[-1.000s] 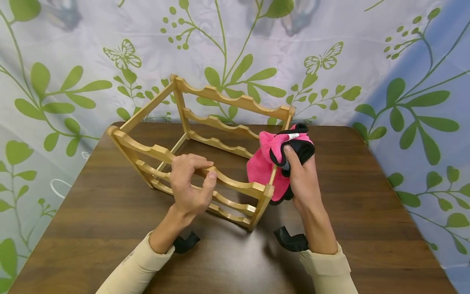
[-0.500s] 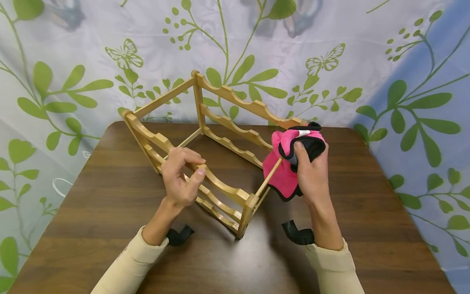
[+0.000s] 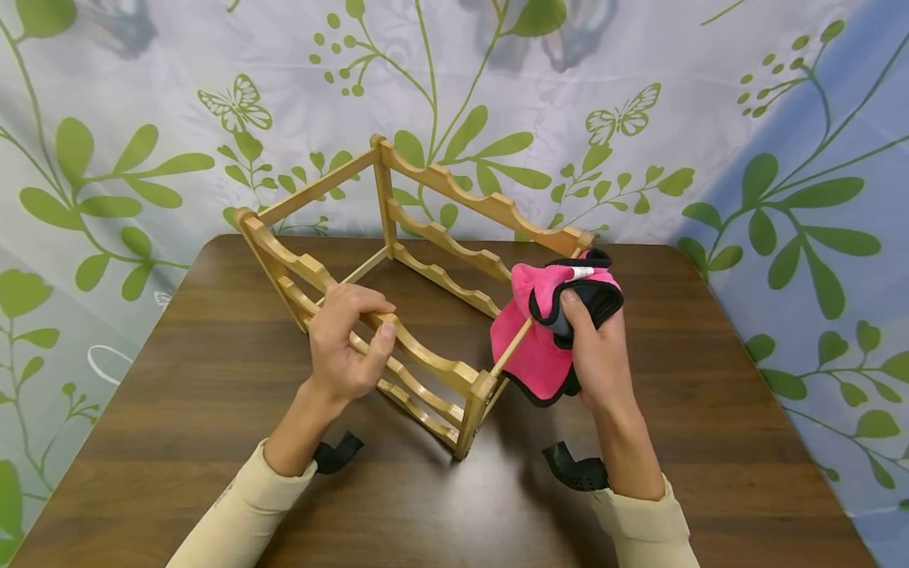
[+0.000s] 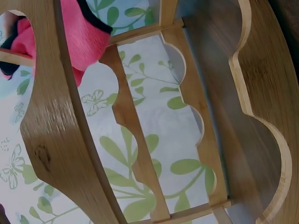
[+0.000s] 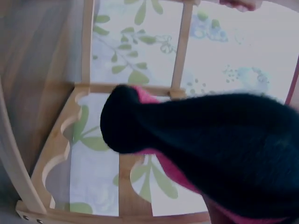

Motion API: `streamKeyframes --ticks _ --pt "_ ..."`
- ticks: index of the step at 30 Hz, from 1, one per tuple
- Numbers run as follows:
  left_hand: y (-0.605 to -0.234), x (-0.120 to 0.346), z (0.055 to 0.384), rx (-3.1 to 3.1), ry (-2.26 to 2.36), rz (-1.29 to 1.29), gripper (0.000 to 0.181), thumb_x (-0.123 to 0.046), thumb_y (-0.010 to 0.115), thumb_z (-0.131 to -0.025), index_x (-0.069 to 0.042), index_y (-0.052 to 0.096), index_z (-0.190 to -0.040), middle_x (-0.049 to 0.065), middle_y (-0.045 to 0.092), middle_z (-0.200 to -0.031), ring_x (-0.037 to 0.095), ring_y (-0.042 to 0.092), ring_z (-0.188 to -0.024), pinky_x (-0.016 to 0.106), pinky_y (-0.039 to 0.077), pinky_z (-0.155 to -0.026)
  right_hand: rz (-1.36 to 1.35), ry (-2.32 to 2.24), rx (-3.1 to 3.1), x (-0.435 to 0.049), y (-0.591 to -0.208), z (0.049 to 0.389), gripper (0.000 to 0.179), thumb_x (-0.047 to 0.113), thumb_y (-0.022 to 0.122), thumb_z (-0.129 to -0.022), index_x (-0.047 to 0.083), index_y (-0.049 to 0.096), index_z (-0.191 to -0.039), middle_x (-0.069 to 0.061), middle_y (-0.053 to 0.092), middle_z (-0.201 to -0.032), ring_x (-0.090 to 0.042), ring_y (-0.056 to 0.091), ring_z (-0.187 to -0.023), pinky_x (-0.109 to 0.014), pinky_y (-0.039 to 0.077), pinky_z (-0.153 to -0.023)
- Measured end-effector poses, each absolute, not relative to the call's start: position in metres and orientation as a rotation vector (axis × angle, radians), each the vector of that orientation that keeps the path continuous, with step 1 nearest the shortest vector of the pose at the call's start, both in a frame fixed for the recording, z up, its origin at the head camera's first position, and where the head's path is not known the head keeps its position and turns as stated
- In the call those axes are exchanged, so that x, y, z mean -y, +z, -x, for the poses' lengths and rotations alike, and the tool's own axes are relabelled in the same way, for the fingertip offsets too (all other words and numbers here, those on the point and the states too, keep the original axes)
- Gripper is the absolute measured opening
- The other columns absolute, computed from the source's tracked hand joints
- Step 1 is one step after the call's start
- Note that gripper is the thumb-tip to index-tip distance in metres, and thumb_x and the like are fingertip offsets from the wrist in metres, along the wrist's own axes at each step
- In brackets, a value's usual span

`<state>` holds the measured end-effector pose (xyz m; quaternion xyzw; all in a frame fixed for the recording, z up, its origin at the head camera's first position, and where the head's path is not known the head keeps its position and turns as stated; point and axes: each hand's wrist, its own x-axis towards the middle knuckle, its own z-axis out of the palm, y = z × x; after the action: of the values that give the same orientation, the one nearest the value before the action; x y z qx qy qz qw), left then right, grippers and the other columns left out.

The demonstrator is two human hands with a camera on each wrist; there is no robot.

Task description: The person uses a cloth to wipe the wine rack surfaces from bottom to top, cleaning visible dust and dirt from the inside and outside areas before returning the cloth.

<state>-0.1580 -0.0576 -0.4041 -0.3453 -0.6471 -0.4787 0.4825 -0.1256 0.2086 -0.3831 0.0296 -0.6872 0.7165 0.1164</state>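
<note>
A light wooden rack with scalloped rails [image 3: 440, 359] stands at an angle on the table. My left hand [image 3: 348, 335] grips the top rail of its near side, fingers over the rail and thumb in front. In my right hand [image 3: 602, 359] is a bunched pink cloth [image 3: 536, 355] with black edging and a small white tag. The cloth lies against the thin bar at the rack's right end, part of it hanging below that bar. Dark fabric of the cloth [image 5: 224, 140] fills much of the right wrist view. In the left wrist view, scalloped rails [image 4: 60, 126] fill the foreground.
Under the rack is a dark brown wooden table [image 3: 710, 442]. A pale curtain with green leaves and butterflies [image 3: 469, 71] hangs behind it. Black wrist mounts [image 3: 575, 467] sit at both wrists. A white loop [image 3: 106, 364] shows at the left.
The rack has turned, its near right corner coming slightly toward me and its far side shifting right. My right hand and the cloth moved right and up, then back down along the end bar.
</note>
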Motion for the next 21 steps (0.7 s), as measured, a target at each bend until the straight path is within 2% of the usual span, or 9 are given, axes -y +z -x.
streamKeyframes --ticks 4,8,10,12,15,18,21 --pt "-0.404 0.056 0.158 1.579 -1.151 0.84 0.029 -0.023 0.052 -0.089 0.002 0.061 -0.078 0.011 0.059 -0.069 0.022 0.047 -0.057 0.031 0.037 -0.069 -0.376 2.174 1.997 -0.21 -0.391 0.108 0.02 0.008 0.048 -0.103 0.009 0.046 -0.122 -0.01 0.054 -0.099 -0.017 0.058 -0.085 -0.028 0.051 -0.071" --pt "-0.404 0.055 0.157 1.577 -1.141 0.83 0.027 -0.021 0.051 -0.087 0.003 0.061 -0.078 0.012 0.059 -0.07 0.025 0.048 -0.06 0.032 0.036 -0.069 -0.728 2.138 2.135 -0.219 -0.406 0.091 0.033 -0.007 0.05 -0.097 0.003 0.04 -0.127 -0.011 0.055 -0.102 -0.015 0.06 -0.084 -0.028 0.054 -0.069" --pt "-0.404 0.053 0.157 1.575 -1.122 0.811 0.025 -0.019 0.05 -0.085 0.003 0.06 -0.078 0.013 0.06 -0.072 0.028 0.051 -0.063 0.034 0.036 -0.069 -0.795 2.047 2.284 -0.224 -0.411 0.086 0.045 -0.008 0.056 -0.093 0.006 0.039 -0.132 -0.01 0.056 -0.108 -0.016 0.06 -0.088 -0.029 0.055 -0.073" --pt "-0.404 0.051 0.154 1.565 -1.091 0.778 0.023 -0.017 0.05 -0.083 0.003 0.061 -0.078 0.015 0.062 -0.074 0.031 0.053 -0.067 0.036 0.037 -0.069 -0.821 1.919 2.436 -0.227 -0.415 0.085 0.059 -0.008 0.065 -0.089 0.012 0.04 -0.138 -0.007 0.054 -0.121 -0.019 0.058 -0.103 -0.032 0.053 -0.084" --pt "-0.403 0.044 0.148 1.504 -1.039 0.738 0.021 -0.011 0.051 -0.085 0.005 0.063 -0.08 0.02 0.064 -0.082 0.036 0.057 -0.075 0.037 0.043 -0.075 -0.825 1.668 2.625 -0.231 -0.42 0.085 0.076 -0.008 0.073 -0.082 0.023 0.041 -0.144 0.003 0.053 -0.133 -0.018 0.052 -0.118 -0.037 0.047 -0.096" --pt "-0.4 0.034 0.139 1.391 -0.969 0.767 0.018 -0.003 0.052 -0.09 0.009 0.065 -0.084 0.023 0.065 -0.087 0.038 0.059 -0.078 0.038 0.048 -0.079 -0.9 1.389 2.741 -0.23 -0.428 0.086 0.086 -0.012 0.073 -0.075 0.026 0.042 -0.146 0.008 0.051 -0.138 -0.016 0.052 -0.12 -0.043 0.046 -0.097" --pt "-0.397 0.022 0.128 1.328 -0.879 0.866 0.021 -0.003 0.053 -0.094 0.011 0.065 -0.085 0.023 0.066 -0.086 0.036 0.061 -0.077 0.04 0.051 -0.077 -1.039 1.182 2.801 -0.221 -0.44 0.087 0.088 -0.008 0.074 -0.075 0.027 0.041 -0.149 0.01 0.048 -0.143 -0.014 0.051 -0.124 -0.045 0.046 -0.099"
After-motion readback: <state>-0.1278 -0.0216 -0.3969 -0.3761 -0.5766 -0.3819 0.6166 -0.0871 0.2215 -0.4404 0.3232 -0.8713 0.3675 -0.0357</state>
